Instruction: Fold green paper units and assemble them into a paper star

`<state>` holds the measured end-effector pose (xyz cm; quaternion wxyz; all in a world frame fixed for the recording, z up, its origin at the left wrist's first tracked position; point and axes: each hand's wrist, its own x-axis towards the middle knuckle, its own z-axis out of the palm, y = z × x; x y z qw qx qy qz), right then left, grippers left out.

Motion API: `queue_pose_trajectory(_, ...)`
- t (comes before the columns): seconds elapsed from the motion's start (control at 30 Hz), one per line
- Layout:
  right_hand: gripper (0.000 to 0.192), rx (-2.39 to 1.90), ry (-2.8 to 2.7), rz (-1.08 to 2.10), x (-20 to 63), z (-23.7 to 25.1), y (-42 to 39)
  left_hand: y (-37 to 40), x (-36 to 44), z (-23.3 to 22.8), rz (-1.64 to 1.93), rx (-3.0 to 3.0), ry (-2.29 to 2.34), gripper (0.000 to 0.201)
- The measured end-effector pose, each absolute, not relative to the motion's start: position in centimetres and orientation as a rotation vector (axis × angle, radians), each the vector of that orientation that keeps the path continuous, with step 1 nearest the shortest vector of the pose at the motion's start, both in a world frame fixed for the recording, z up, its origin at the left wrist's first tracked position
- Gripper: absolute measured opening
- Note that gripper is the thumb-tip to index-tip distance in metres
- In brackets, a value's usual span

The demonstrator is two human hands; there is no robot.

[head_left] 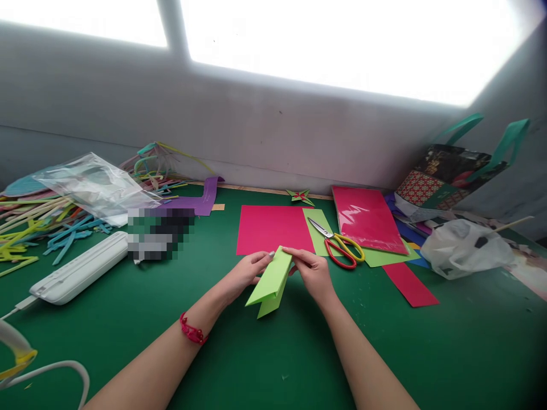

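Far to my left on the green table (pixel 128 336) lies a heap of coloured paper strips (pixel 29 228), with a crumpled clear plastic bag (pixel 94 185) resting on top of it. In front of that sits a long white device (pixel 79 267) with a cable running off its near end, and behind it a purple paper piece (pixel 200 200) lies near the wall.

My left hand (pixel 248 271), with a red bracelet (pixel 192 330) on its wrist, pinches the left side of the folded light-green paper (pixel 271 282) at its upper edge, fingers closed on it. The paper is held just above the table in front of me, tilted, with its folded layers hanging down toward me. My right hand (pixel 311 270) grips the same upper edge from the right side, thumb and fingers closed on the paper; the two hands nearly meet at the top of it.

Just behind the paper a pink sheet (pixel 269 228) lies flat. To its right, red-and-yellow-handled scissors (pixel 339 245) rest on another green sheet (pixel 380 256), blades pointing away from me. A small folded paper star (pixel 301 196) sits near the wall. Further right are a shiny red packet (pixel 367 219), a red strip (pixel 410 285), a white plastic bag (pixel 465 247), and a patterned gift bag (pixel 448 176) with teal handles.
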<state>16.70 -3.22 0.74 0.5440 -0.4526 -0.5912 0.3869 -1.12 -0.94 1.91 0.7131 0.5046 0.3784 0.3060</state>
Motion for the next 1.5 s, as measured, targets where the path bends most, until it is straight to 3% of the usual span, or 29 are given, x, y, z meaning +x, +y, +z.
queue_pose_trajectory(0.1, 0.025, -1.072, -1.431, 0.886, 16.5, 1.0, -3.4, -1.0, -1.2, 1.9, 0.657, 1.198, 0.85, 0.033)
queue_pose_trajectory(0.3, 0.031, -1.11, -1.315, 1.11, 16.4, 1.8, -3.6, -0.7, -1.4, 2.1, 0.651, 1.253, 0.864, 0.031)
queue_pose_trajectory(0.67, 0.028, -1.045, -1.421, 0.894, 16.3, 0.9, -3.4, -0.8, -1.3, 1.7, 0.611, 1.27, 0.896, 0.033)
queue_pose_trajectory(0.83, 0.028, -1.116, -1.36, 1.023, 16.9, 1.9, -3.6, -0.6, -1.3, 1.5, 0.656, 1.299, 0.909, 0.028)
queue_pose_trajectory(1.0, 0.043, -1.212, -1.278, 1.21, 18.1, 3.1, -3.7, -1.0, -1.1, 1.7, 0.664, 1.396, 0.885, 0.025)
queue_pose_trajectory(1.1, 0.036, -1.285, -1.358, 1.268, 18.2, 3.2, -3.8, -1.3, -0.8, 1.7, 0.635, 1.464, 0.828, 0.024)
queue_pose_trajectory(1.37, 0.029, -1.162, -0.824, 1.112, 18.8, 2.1, -3.0, 0.6, -1.8, 1.7, 1.096, 0.972, 0.786, 0.056)
queue_pose_trajectory(1.5, 0.03, -1.119, -0.685, 1.084, 18.1, 1.6, -2.8, 0.0, -1.3, 2.2, 1.114, 0.777, 0.645, 0.06)
